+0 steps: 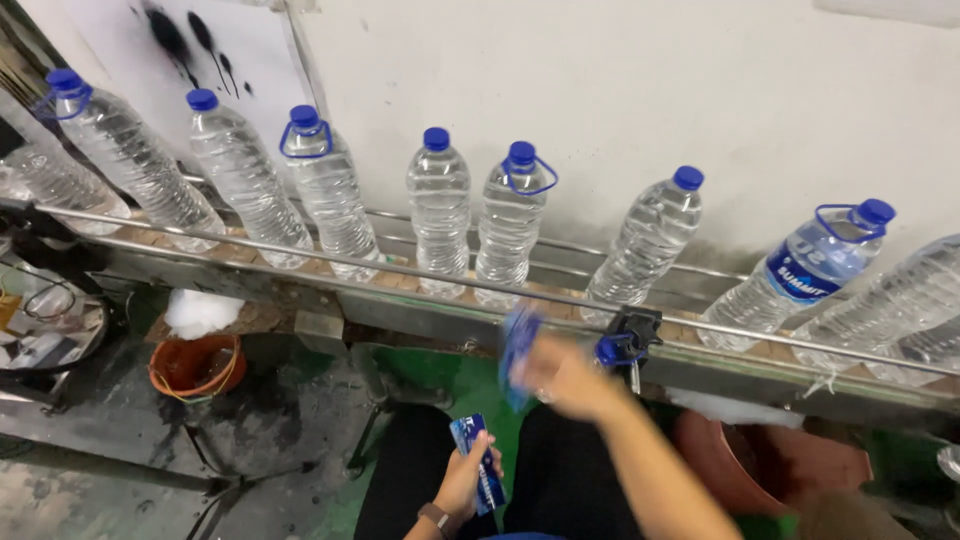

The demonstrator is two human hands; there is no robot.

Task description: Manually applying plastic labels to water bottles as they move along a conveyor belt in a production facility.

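My left hand (466, 477) rests over my lap and grips a stack of blue bottle labels (478, 462). My right hand (562, 375) is raised toward the conveyor and blurred; it holds one blue label (518, 355) by its edge. Just above it, clear plastic water bottles with blue caps stand in a row on the conveyor (300, 262). The nearest are an unlabelled bottle with a blue handle loop (510, 225) and a plain one (645, 240). Further right a bottle (800, 275) wears a blue label.
A steel guide rail (420, 270) runs along the front of the conveyor, with a black clamp (628, 335) on it. An orange bucket (195, 365) sits on the floor at left, another reddish tub (790, 460) at right. A white wall stands behind the bottles.
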